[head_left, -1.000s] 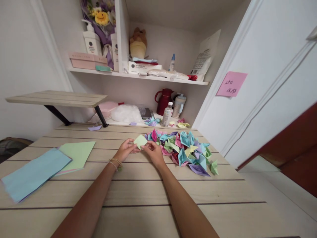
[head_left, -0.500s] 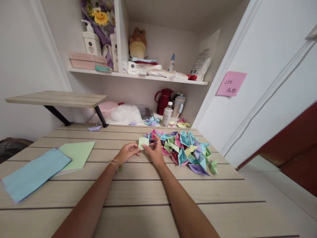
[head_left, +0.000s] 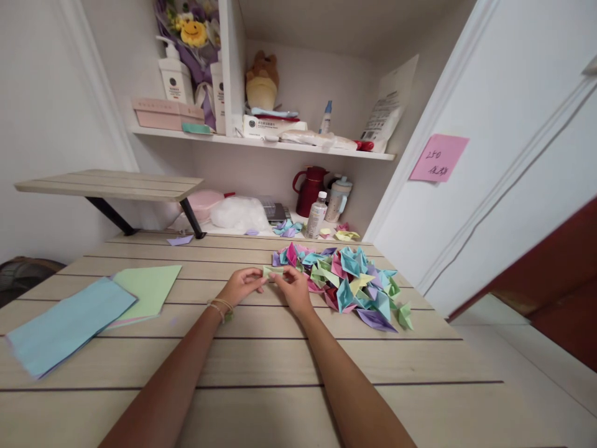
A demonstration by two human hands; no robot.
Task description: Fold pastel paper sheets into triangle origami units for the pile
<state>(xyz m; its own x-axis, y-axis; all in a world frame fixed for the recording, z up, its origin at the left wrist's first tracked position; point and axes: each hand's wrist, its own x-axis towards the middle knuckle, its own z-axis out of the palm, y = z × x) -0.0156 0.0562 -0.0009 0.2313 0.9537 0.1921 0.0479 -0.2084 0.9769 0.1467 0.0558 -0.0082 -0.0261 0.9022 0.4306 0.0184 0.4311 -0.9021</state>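
Between my hands, just above the wooden tabletop point(head_left: 261, 361), is a small piece of folded light-green paper point(head_left: 272, 272). My left hand point(head_left: 242, 286) pinches its left edge between thumb and fingers. At its right edge, my right hand point(head_left: 295, 289) closes on it the same way, thumb in front. Part of the paper is hidden by the fingers. Right beside my right hand spreads a heap of folded paper boats point(head_left: 352, 280) in blue, green, pink, purple and yellow.
Blue paper sheets point(head_left: 69, 323) and green sheets point(head_left: 149, 289) lie at the left. A raised wooden stand point(head_left: 112, 185) rises behind them. Along the back are a clear bottle point(head_left: 316, 215), a red jug point(head_left: 310, 190), a cup point(head_left: 338, 199) and a white plastic bag point(head_left: 240, 214).
The green paper has gone from a small upright square to a narrower strip. My right fingers, raised before, have come down and closed on it.
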